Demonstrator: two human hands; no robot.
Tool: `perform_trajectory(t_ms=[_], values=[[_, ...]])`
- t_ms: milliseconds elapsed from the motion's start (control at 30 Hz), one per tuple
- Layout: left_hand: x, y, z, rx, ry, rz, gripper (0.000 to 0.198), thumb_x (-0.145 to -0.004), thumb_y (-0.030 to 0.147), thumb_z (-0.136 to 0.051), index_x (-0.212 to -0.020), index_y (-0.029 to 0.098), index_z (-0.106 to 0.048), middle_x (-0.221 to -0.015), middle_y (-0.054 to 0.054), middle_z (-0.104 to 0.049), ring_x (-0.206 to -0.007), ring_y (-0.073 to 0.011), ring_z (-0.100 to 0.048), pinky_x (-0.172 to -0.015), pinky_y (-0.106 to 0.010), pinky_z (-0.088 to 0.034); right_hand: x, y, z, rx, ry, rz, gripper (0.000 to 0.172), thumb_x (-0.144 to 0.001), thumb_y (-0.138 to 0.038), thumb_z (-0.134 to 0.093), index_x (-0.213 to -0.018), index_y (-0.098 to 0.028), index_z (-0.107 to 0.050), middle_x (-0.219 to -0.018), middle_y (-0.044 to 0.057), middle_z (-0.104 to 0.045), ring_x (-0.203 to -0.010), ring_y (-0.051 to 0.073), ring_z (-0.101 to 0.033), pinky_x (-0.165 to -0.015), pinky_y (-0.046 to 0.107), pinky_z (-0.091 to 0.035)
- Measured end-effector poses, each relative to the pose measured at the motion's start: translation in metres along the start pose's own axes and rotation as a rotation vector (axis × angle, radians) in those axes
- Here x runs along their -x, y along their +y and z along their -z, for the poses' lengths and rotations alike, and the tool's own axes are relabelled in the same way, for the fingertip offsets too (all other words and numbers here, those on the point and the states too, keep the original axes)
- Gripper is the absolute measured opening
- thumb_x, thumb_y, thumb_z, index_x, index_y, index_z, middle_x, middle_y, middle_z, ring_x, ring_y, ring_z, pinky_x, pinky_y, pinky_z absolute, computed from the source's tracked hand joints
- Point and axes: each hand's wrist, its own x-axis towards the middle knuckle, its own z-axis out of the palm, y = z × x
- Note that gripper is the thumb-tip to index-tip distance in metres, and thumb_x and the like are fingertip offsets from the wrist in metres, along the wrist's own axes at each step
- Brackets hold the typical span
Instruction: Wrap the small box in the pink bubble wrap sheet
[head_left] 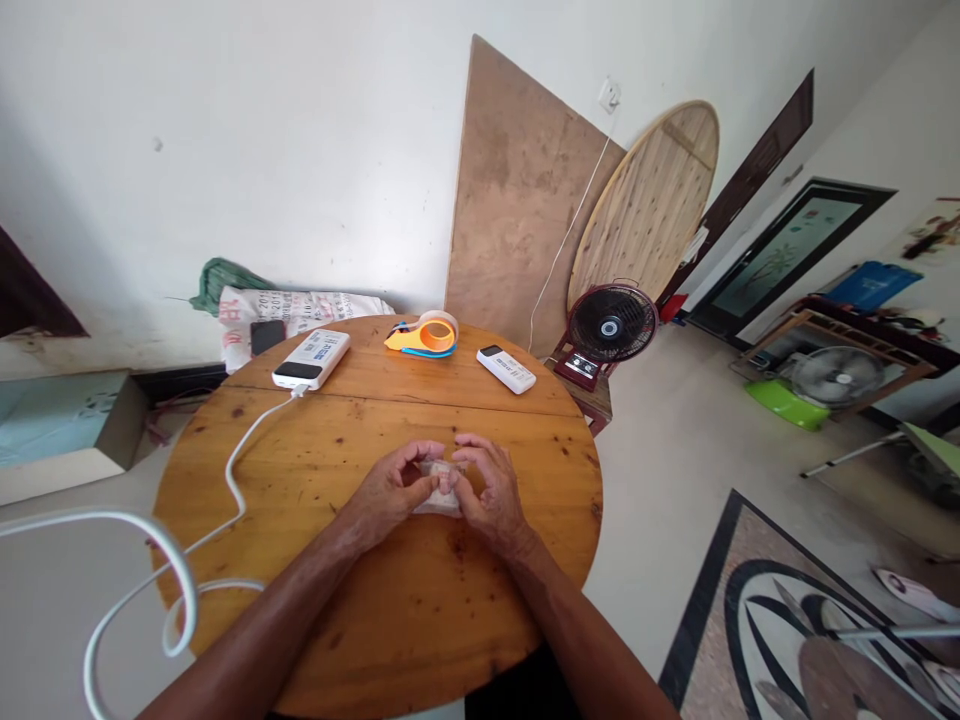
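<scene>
On the near middle of the round wooden table, a small pale packet (438,506) with faint reddish print lies between my hands, partly covered by fingers. My left hand (390,490) grips its left side, thumb on top and fingers curled behind. My right hand (491,492) is curled around the right side, its thumb pressing the top and its fingers arched over the far edge. What the packet contains cannot be seen.
Farther back on the table (300,490) are a white power bank (313,358) with a white cable (238,450), an orange and blue tape dispenser (426,335) and a second white power bank (507,369). A dark fan (611,325) stands beyond the right edge; boards lean on the wall.
</scene>
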Motion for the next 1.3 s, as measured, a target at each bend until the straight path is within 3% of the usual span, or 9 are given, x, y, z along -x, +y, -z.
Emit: perform_trajectory(t_ms=[167,367,1000,1167,1300], values=[[0.001,-0.001,-0.002,-0.015,-0.010,-0.046,0.044,-0.067,0.037,-0.069,-0.103,0.015,-0.057,-0.090,-0.004,-0.061,-0.081,-0.0164,-0.055,-0.074,-0.027,-0.045,0.000,0.001,0.001,0.024,0.026,0.075,0.011,-0.086,-0.019,-0.050,-0.085,-0.021,-0.061,-0.114,0.007,-0.060,-0.104,0.019,-0.056,-0.088,0.035,-0.041],[0.000,-0.004,0.001,0.008,-0.067,-0.031,0.037,-0.071,0.037,-0.065,-0.100,0.014,-0.057,-0.079,-0.002,-0.061,-0.071,-0.0130,-0.053,-0.065,-0.024,-0.042,0.000,-0.001,0.001,0.022,-0.009,0.107,0.013,-0.084,-0.015,-0.053,-0.081,-0.021,-0.063,-0.115,0.006,-0.060,-0.099,0.019,-0.056,-0.085,0.036,-0.040],[-0.001,-0.002,-0.002,0.009,0.012,0.028,0.036,-0.066,0.040,-0.067,-0.092,0.017,-0.060,-0.068,0.003,-0.059,-0.056,-0.0102,-0.048,-0.052,-0.021,-0.036,0.001,0.001,-0.001,0.071,-0.011,0.126,0.012,-0.083,-0.019,-0.055,-0.082,-0.023,-0.067,-0.118,0.005,-0.059,-0.102,0.019,-0.055,-0.086,0.036,-0.039],[-0.001,-0.001,-0.002,0.075,-0.022,0.022,0.035,-0.069,0.039,-0.067,-0.095,0.016,-0.060,-0.082,-0.002,-0.066,-0.071,-0.0150,-0.058,-0.065,-0.026,-0.044,0.000,-0.005,0.007,0.168,-0.145,0.221,0.016,-0.083,-0.025,-0.054,-0.093,-0.022,-0.066,-0.124,0.006,-0.056,-0.110,0.022,-0.050,-0.092,0.039,-0.037],[-0.001,-0.002,0.001,0.101,-0.072,0.001,0.037,-0.072,0.036,-0.065,-0.103,0.016,-0.060,-0.094,-0.004,-0.068,-0.082,-0.0176,-0.061,-0.073,-0.028,-0.047,0.002,-0.007,0.007,0.303,-0.170,0.304,0.015,-0.082,-0.032,-0.058,-0.090,-0.022,-0.064,-0.122,0.008,-0.057,-0.114,0.024,-0.047,-0.092,0.042,-0.035]])
